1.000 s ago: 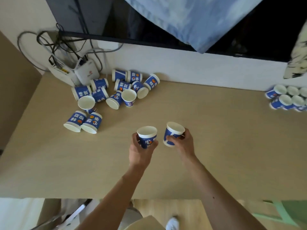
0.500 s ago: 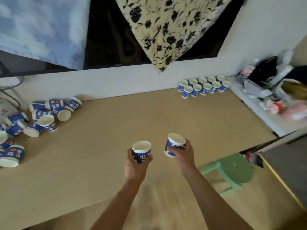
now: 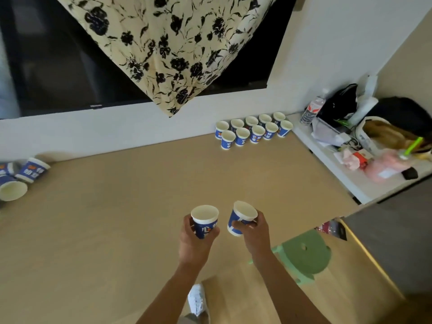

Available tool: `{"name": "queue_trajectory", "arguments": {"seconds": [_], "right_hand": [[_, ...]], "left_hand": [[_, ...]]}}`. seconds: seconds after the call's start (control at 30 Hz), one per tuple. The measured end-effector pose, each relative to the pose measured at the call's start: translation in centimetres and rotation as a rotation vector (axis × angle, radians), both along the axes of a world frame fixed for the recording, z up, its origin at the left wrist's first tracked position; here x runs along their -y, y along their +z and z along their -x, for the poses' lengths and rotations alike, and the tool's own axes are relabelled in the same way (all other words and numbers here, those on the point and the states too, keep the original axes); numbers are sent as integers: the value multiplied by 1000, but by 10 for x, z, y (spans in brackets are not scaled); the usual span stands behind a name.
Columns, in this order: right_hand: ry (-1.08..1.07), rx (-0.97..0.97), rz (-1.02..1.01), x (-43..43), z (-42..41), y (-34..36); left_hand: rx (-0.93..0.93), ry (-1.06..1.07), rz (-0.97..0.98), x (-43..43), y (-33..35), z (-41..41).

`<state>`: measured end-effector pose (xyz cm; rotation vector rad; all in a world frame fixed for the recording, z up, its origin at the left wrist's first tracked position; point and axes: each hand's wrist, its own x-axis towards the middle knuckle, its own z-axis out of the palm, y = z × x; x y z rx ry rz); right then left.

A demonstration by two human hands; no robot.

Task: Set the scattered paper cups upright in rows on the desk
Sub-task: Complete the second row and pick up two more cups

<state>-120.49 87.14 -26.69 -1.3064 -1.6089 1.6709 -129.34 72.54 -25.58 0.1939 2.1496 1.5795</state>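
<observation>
Left hand (image 3: 195,239) and right hand (image 3: 253,232) are each gripping a blue paper cup (image 3: 205,220) (image 3: 242,218), fingers wrapped around the walls, mouths up, carrying over the desk (image 3: 117,218) at lower centre. Likely heading for the two upright rows (image 3: 253,130) upper right, extending them; tipped cups (image 3: 23,176) are lying at the left edge.

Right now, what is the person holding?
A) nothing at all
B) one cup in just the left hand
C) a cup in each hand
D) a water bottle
C: the left hand grips one blue and white paper cup and the right hand grips another cup, both above the desk.
</observation>
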Motion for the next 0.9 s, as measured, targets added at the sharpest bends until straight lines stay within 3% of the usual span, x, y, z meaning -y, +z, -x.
{"name": "queue_trajectory", "arguments": {"seconds": [0.37, 0.9], "right_hand": [[84, 93, -35, -124, 57, -3], [423, 123, -132, -273, 173, -53]], "left_hand": [[54, 40, 33, -117, 6, 42], [64, 368, 123, -222, 3, 35]]}}
